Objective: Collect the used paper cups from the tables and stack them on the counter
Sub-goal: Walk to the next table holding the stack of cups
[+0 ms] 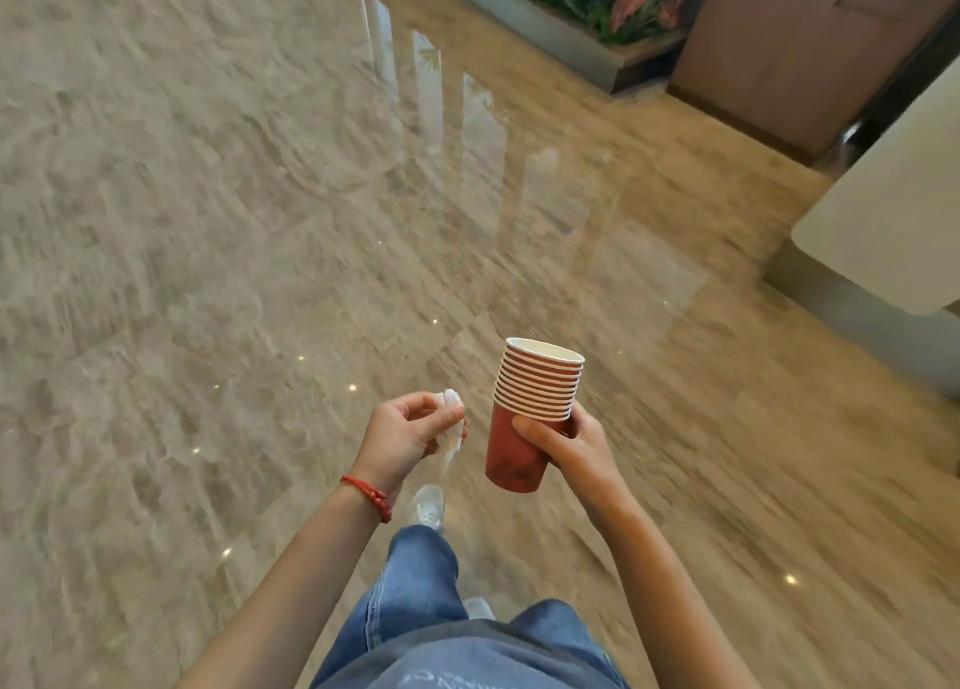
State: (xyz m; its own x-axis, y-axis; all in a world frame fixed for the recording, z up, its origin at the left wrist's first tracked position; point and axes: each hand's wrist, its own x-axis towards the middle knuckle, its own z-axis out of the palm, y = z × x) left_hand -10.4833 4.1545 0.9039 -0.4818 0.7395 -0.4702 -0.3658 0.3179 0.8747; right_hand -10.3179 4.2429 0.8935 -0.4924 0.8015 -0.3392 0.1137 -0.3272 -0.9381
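Many nested red paper cups (532, 408) are being gripped by the right hand (566, 441) over the polished floor (208, 221), while a crumpled tissue (451, 426) is being pinched by the left hand (405, 436). Collecting seems largely done; stacking on the table is being awaited.

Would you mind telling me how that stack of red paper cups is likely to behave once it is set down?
The stack of cups is probably light: the right hand grips it alone, around the bottom cup. It looks tall over a narrow base, so a nudge may tip it. The thin paper walls would likely dent under a hard squeeze.
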